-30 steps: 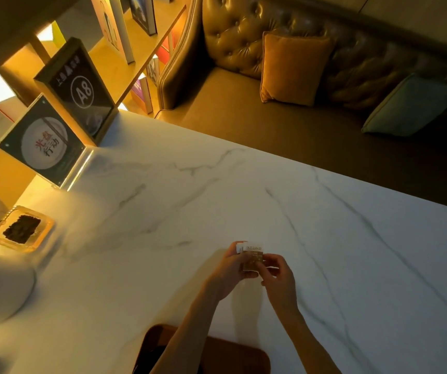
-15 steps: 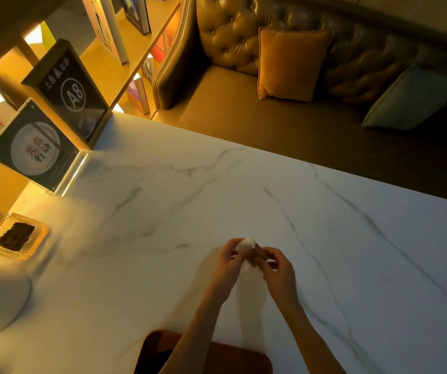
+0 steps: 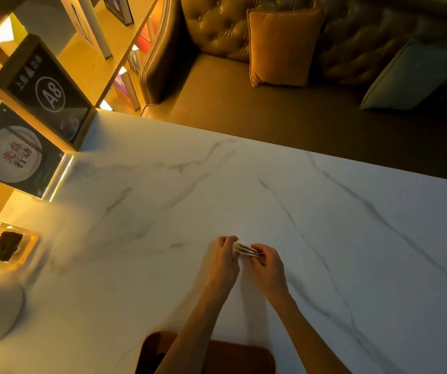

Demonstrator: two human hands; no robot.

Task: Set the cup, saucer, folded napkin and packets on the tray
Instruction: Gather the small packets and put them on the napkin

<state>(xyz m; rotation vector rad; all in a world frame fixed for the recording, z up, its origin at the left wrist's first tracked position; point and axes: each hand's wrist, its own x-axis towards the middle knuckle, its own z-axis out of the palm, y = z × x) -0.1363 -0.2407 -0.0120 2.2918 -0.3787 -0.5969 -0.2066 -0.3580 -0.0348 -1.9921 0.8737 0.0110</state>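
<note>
Edgewise, thin flat packets (image 3: 245, 249) between left hand (image 3: 223, 260) and right hand (image 3: 268, 269)

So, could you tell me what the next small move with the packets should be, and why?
Probably draw both hands back and lower the packets onto the tray. The left hand and right hand pinch them together above the table, and the tray lies nearer, partly under the forearms.

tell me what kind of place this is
Probably a café or restaurant seating area: a table sign marked A8 stands at the edge of a marble table, and a tufted leather sofa with cushions sits beyond it.
</note>
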